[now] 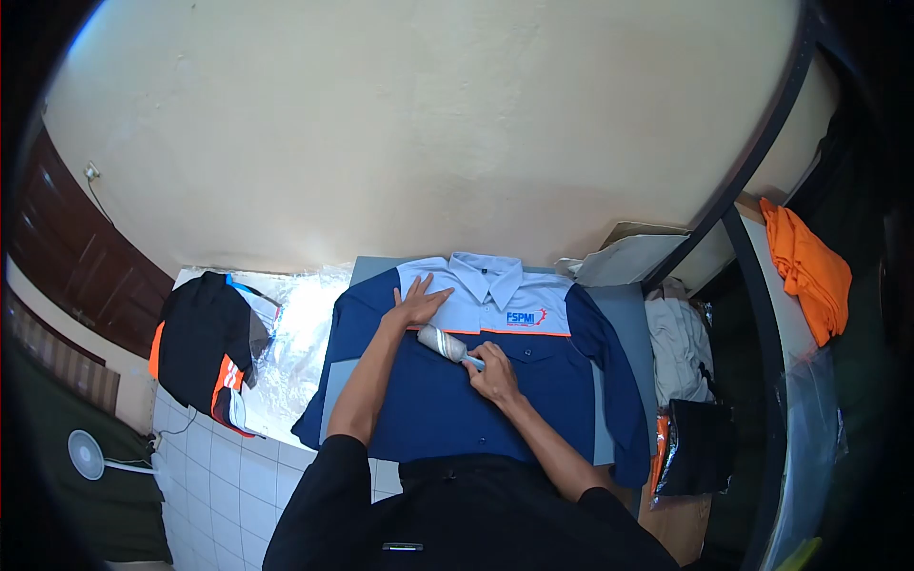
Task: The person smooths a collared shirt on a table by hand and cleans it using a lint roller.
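Observation:
A long-sleeved shirt, navy below and light grey at the chest and collar, lies spread face up on a grey board. An orange line divides its colours, and "FSPMI" is printed on the chest. My left hand rests with fingers spread on the light grey chest at the left. My right hand is closed round the handle of a lint roller, whose pale striped cylinder lies on the shirt just below my left hand, near the orange line.
Dark and orange clothes and clear plastic lie at the left. At the right are grey cloth, a packed black garment and orange cloth on a shelf. A fan stands lower left.

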A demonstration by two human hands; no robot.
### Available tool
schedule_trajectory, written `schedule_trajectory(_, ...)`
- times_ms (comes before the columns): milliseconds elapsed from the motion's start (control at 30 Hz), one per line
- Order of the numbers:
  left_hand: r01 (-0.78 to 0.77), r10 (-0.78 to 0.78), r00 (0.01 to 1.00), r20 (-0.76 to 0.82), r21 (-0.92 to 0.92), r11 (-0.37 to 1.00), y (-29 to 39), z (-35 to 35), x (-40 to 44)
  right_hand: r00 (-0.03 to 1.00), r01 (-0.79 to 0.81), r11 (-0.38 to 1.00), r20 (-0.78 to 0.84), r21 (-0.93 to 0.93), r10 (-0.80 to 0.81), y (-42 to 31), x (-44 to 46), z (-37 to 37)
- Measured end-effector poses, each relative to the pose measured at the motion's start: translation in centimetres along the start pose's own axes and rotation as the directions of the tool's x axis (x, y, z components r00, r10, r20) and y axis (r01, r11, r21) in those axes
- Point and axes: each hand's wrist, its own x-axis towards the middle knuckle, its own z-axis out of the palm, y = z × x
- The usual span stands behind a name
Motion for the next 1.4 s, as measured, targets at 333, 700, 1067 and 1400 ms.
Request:
schedule_trajectory(333, -0.039, 0.043, 0.998, 0.049, -0.070, 0.997, 0.2, -3.0, 0.9, 0.844, 0.224, 0.961, 0.461, 0.162, -0.275, -4.3, -8.0, -1.3)
schedule_trajectory(700, 0.278, -0.246, 0.899, -0.361, 0.037, 0.960, -7.8, -2.0, -3.1, 0.974, 0.070, 0.992, 0.208, 0.104, -0.091, -5.0, 0.4, 2.9)
schedule_trajectory(1067, 0.308, -0.303, 0.931, -0.204, -0.008, 0.951, -9.3, -1.3, -2.6, 0.762, 0.150, 0.936, 0.566, 0.318, -0.314, -6.4, -6.8, 3.7)
schedule_trajectory(1400, 0.322, -0.317, 0.924, -0.213, -0.011, 0.947, -9.0, -1.1, -2.8, 0.524, 0.297, 0.870, 0.694, 0.394, -0.493, -7.5, -6.8, 3.3)
